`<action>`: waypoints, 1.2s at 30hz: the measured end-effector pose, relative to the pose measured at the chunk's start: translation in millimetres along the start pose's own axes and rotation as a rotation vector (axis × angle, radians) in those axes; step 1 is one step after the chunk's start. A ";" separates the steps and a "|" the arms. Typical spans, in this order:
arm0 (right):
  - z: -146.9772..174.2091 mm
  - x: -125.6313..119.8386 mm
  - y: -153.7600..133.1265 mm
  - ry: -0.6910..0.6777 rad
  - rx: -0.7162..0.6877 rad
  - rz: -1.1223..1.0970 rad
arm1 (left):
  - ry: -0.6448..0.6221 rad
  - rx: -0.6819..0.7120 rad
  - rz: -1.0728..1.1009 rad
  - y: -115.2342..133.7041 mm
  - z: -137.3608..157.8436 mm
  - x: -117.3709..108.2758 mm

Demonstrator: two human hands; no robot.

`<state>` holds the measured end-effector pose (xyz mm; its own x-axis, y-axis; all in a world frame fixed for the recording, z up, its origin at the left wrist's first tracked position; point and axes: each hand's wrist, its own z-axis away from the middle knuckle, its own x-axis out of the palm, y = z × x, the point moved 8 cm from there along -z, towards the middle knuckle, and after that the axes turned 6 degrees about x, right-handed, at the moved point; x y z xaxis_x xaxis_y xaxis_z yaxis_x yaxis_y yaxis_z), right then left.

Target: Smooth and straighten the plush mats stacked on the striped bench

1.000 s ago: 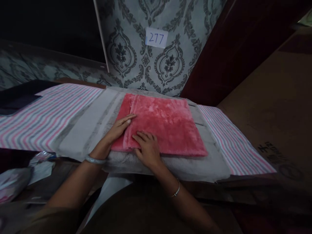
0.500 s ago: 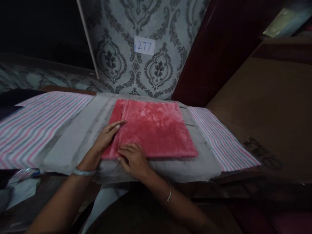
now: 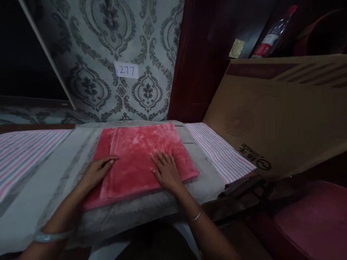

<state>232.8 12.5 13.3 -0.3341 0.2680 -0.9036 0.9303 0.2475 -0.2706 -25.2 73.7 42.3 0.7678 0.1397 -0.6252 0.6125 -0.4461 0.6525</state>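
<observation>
A folded pink plush cloth (image 3: 141, 173) lies on a grey cloth (image 3: 130, 213) spread over the table. Its left part forms a narrow, darker strip beside a raised fold line. My left hand (image 3: 98, 171) rests on that strip, fingers stretched out and their tips at the fold line; a pale bangle circles the wrist. My right hand (image 3: 168, 171) lies flat on the right half of the plush cloth with its fingers spread. A thin bracelet is on that wrist. Neither hand grips anything.
Striped cloth shows at the left (image 3: 29, 148) and right (image 3: 222, 151) ends of the table. A large cardboard box (image 3: 282, 112) stands at the right, with a red-capped bottle (image 3: 271, 38) behind it. A pink seat (image 3: 311, 220) is low at the right. Patterned wallpaper carries a "277" paper (image 3: 126, 69).
My right hand has moved right from the fold near the front edge to the middle right of the plush cloth, fingers now spread. My left hand stays by the fold. The view has turned right.
</observation>
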 end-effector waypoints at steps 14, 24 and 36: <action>-0.6 -4.6 0.0 -0.011 -0.005 -0.030 | -0.182 0.055 -0.651 48.6 -48.3 85.2; -77.1 -49.3 51.0 0.125 0.221 -0.018 | -0.143 0.078 -0.666 42.4 -44.6 82.9; -75.6 -0.1 88.3 -0.037 0.362 0.073 | -0.165 -0.041 -0.793 42.0 -41.7 79.2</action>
<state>303.5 104.7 14.5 -0.2653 0.2378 -0.9344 0.9469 -0.1180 -0.2989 69.2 102.9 38.0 0.0669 0.2668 -0.9614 0.9717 -0.2362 0.0020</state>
